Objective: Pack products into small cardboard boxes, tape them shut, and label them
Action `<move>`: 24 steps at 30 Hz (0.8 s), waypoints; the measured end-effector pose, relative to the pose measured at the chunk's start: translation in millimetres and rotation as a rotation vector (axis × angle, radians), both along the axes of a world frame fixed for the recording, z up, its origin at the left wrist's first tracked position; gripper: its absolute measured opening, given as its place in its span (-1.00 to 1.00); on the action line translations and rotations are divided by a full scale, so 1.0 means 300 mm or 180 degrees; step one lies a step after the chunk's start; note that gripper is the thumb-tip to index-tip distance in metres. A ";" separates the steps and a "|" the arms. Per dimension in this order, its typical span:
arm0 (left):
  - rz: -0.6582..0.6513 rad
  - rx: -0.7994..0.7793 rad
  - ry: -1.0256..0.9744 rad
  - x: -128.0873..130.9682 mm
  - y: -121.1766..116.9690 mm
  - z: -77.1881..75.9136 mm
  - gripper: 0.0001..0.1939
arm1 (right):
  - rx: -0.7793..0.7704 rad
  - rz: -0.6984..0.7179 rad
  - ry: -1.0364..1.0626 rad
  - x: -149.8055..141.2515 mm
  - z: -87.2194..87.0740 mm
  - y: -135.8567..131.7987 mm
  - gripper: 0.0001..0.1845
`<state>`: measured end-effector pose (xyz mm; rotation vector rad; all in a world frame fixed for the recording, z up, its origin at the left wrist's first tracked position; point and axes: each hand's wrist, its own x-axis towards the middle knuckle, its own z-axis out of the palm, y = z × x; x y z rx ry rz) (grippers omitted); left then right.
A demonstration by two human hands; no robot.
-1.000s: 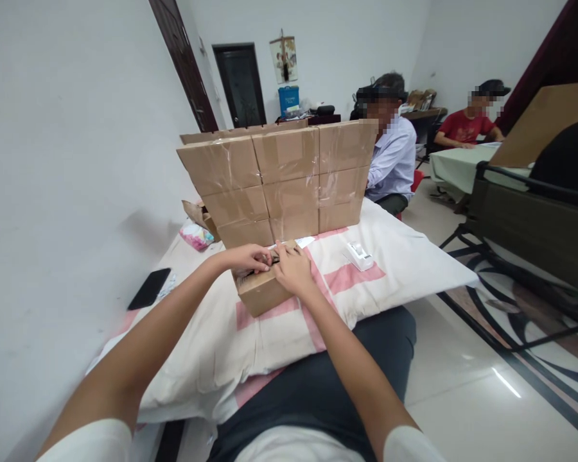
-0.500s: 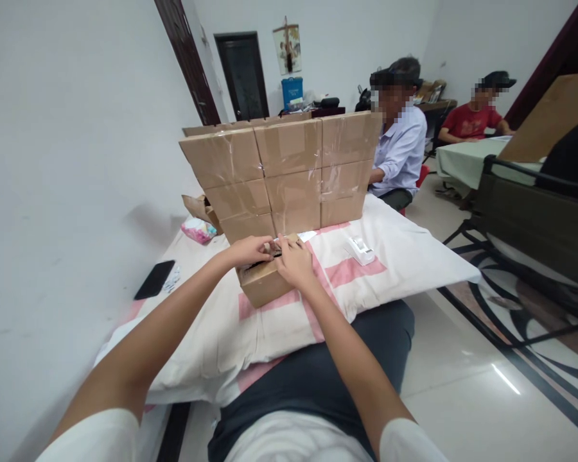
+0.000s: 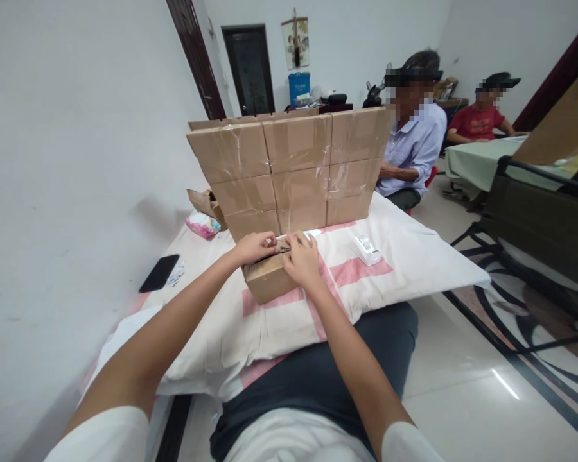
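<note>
- Our small cardboard box (image 3: 272, 282) sits on the pink-and-white cloth (image 3: 414, 253), right in front of the big taped wall of cardboard boxes (image 3: 298, 170).
- There's a dark gap along the top of our small box, between the flaps, but our hands cover part of it, so we honestly can't tell what's inside.
- Long axis goes roughly left to right, on a slant, with the right end angled away from us. One long side faces us and the top gap runs along the same line.
- Our left hand (image 3: 257, 248) is at the small box's left part, fingers curled over the gap. Can't tell if it's pinching anything.
- Our right hand (image 3: 304, 262) is on the box's right part, fingers bent over the top. The two hands are close but apart; can't tell how firm the grip is.
- The taped wall's boxes look closed on the side facing us, contents hidden.
- Left of the small box: a black phone (image 3: 159, 273). Behind-left: a pink-and-white soft pack (image 3: 203, 226) and a torn-looking carton (image 3: 201, 202), insides unclear.
- Right of the small box: a white tape dispenser (image 3: 367, 251).
- Far beyond it: a blue bin (image 3: 299, 88), contents unreadable from here.
</note>
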<state>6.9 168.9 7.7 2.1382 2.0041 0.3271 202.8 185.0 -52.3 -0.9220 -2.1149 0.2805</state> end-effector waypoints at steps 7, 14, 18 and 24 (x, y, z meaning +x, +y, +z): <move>0.0208 0.0151 -0.0106 0.004 -0.005 -0.006 -0.69 | -0.1623 0.0521 0.2283 0.104 -0.139 0.191 -0.39; 0.0502 0.0213 -0.0212 0.019 -0.021 -0.005 -0.78 | -0.2912 0.1572 0.2669 0.087 -0.270 0.336 -0.32; 0.0521 0.0182 -0.0340 0.035 -0.013 -0.007 -0.77 | -0.2996 0.1008 0.2751 0.083 -0.391 0.369 -0.31; 0.1484 0.1402 -0.1420 -0.024 -0.180 -0.156 -0.72 | -0.3012 0.0627 0.2657 0.098 -0.425 0.377 -0.36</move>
